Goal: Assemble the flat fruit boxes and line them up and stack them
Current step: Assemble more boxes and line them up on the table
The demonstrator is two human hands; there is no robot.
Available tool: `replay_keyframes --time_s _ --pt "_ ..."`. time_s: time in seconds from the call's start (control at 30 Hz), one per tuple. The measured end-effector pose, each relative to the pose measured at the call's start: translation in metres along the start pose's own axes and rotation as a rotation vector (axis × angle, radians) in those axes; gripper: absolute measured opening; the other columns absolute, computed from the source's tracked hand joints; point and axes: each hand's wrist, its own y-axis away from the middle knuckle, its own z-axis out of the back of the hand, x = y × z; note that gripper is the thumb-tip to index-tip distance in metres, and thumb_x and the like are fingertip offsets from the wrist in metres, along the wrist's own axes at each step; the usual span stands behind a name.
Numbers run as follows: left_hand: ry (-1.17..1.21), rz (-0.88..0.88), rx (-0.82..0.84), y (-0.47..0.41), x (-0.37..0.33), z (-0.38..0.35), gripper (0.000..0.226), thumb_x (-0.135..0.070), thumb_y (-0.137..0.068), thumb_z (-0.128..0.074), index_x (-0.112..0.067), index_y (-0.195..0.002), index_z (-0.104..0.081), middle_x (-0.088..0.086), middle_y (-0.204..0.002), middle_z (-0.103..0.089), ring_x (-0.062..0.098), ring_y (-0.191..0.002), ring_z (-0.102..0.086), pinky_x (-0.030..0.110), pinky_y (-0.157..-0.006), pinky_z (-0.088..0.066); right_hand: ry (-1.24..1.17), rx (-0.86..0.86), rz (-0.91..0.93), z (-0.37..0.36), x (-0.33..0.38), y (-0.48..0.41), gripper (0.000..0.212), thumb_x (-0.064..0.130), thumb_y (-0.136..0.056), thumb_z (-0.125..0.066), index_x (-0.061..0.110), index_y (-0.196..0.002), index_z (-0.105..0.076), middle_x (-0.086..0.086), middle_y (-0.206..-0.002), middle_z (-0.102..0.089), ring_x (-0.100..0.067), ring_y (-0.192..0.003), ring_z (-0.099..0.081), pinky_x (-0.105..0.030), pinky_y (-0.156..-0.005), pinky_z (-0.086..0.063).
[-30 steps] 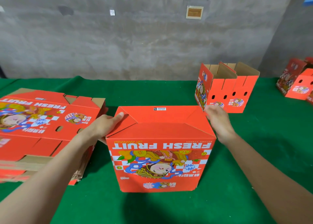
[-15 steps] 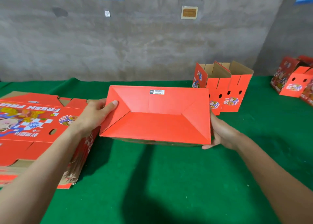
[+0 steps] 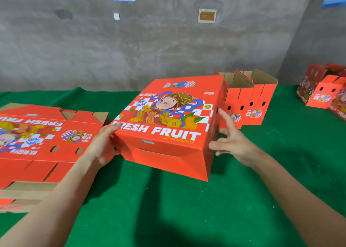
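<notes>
Green-clothed table [image 3: 168,200] lies under the fruit box [image 3: 164,119], held tilted at centre, long axis left to right, folded bottom facing the person. The left hand [image 3: 102,147] grips its left corner; the right hand [image 3: 232,144], fingers spread open, flanks its right side, nearest the assembled box [image 3: 249,100].

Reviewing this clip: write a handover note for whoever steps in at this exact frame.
Left hand: grips the left edge of the tilted box, thumb on its printed face.
Right hand: open, fingers spread at the box's right side; contact unclear.
Things: flat stack lies left on the green table; one open-topped box stands behind right; more boxes far right.
Done: this box's bottom flaps are folded in.
Left: probably set it upright beside the open-topped box, then assemble the remaining flats, line up and stack.
</notes>
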Motion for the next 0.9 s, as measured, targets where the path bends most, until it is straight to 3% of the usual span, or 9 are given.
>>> replay_keyframes --time_s 0.07,0.17,0.27,0.33,0.43,0.53,0.67,0.77,0.9 --pt "0.009 -0.044 0.015 -0.002 0.003 0.000 0.039 -0.029 -0.093 -0.051 -0.015 -0.130 -0.046 0.009 -0.114 -0.061 0.023 -0.098 -0.057 0.039 -0.078 -0.043 -0.033 -0.058 0.050 0.000 0.000 0.000 0.084 0.006 -0.065 -0.080 0.050 -0.120 -0.036 -0.016 -0.133 -0.039 -0.015 -0.066 -0.066 -0.026 -0.056 -0.053" --pt "-0.177 -0.091 -0.059 -0.005 0.013 -0.006 0.019 -0.018 -0.096 -0.052 -0.019 -0.115 -0.056 0.001 -0.093 -0.067 0.015 -0.081 -0.062 0.036 -0.080 -0.041 0.082 -0.145 0.174 -0.006 -0.001 0.001 0.065 0.000 -0.064 -0.083 0.040 -0.095 -0.042 -0.012 -0.116 -0.045 -0.013 -0.052 -0.055 -0.025 -0.056 -0.050" --pt "-0.333 -0.160 -0.049 -0.005 0.024 -0.023 0.028 0.003 -0.090 -0.055 -0.003 -0.117 -0.061 0.016 -0.098 -0.067 0.016 -0.070 -0.061 0.032 -0.077 -0.051 0.376 -0.156 0.243 -0.025 -0.008 0.005 0.060 0.011 -0.062 -0.086 0.039 -0.083 -0.037 0.001 -0.082 -0.047 -0.008 -0.047 -0.045 -0.023 -0.052 -0.038" --pt "-0.346 -0.145 0.098 0.002 0.027 -0.041 0.027 -0.001 -0.092 -0.055 -0.001 -0.119 -0.060 0.019 -0.103 -0.066 0.019 -0.076 -0.062 0.029 -0.075 -0.053 0.611 -0.198 0.312 -0.040 -0.019 0.004 0.054 0.017 -0.068 -0.082 0.037 -0.082 -0.034 0.008 -0.086 -0.043 -0.008 -0.052 -0.048 -0.027 -0.056 -0.040" --pt "-0.386 -0.126 0.274 0.018 0.020 -0.069 0.028 -0.021 -0.097 -0.050 -0.018 -0.124 -0.057 0.009 -0.108 -0.066 0.025 -0.093 -0.064 0.029 -0.078 -0.054 0.861 -0.196 0.334 -0.053 -0.036 0.002 0.041 0.017 -0.079 -0.073 0.027 -0.086 -0.033 0.004 -0.098 -0.036 -0.021 -0.065 -0.056 -0.037 -0.063 -0.044" --pt "-0.373 -0.226 0.271 0.026 0.011 -0.087 0.034 -0.030 -0.098 -0.047 -0.028 -0.131 -0.050 0.000 -0.114 -0.062 0.022 -0.098 -0.062 0.031 -0.082 -0.052 0.873 -0.141 0.211 -0.057 -0.059 0.003 0.034 0.010 -0.082 -0.067 0.019 -0.092 -0.035 -0.001 -0.104 -0.033 -0.030 -0.073 -0.056 -0.043 -0.069 -0.046" --pt "-0.286 -0.284 0.223 0.028 0.006 -0.101 0.031 -0.038 -0.093 -0.051 -0.039 -0.124 -0.047 -0.025 -0.097 -0.065 0.012 -0.092 -0.062 0.032 -0.078 -0.052 0.880 0.054 0.108 -0.069 -0.096 0.012 0.037 0.010 -0.081 -0.066 0.017 -0.106 -0.040 0.001 -0.111 -0.026 -0.020 -0.084 -0.049 -0.030 -0.084 -0.042" --pt "-0.375 -0.318 0.150 0.023 0.008 -0.107 0.067 -0.045 -0.088 -0.057 -0.031 -0.147 -0.028 -0.009 -0.138 -0.049 0.013 -0.118 -0.054 0.034 -0.080 -0.053 0.887 0.087 0.038 -0.075 -0.113 0.018 0.045 0.017 -0.085 -0.064 0.029 -0.118 -0.036 0.002 -0.116 -0.022 -0.015 -0.091 -0.050 -0.029 -0.090 -0.043" --pt "-0.628 -0.420 0.078 0.007 0.012 -0.112 0.060 -0.026 -0.091 -0.062 -0.030 -0.145 -0.035 0.002 -0.145 -0.044 0.018 -0.122 -0.052 0.046 -0.102 -0.045 0.986 0.068 -0.004 -0.077 -0.130 0.025 0.062 0.015 -0.093 -0.050 0.044 -0.140 -0.023 -0.009 -0.146 -0.007 -0.027 -0.120 -0.049 -0.034 -0.103 -0.040"
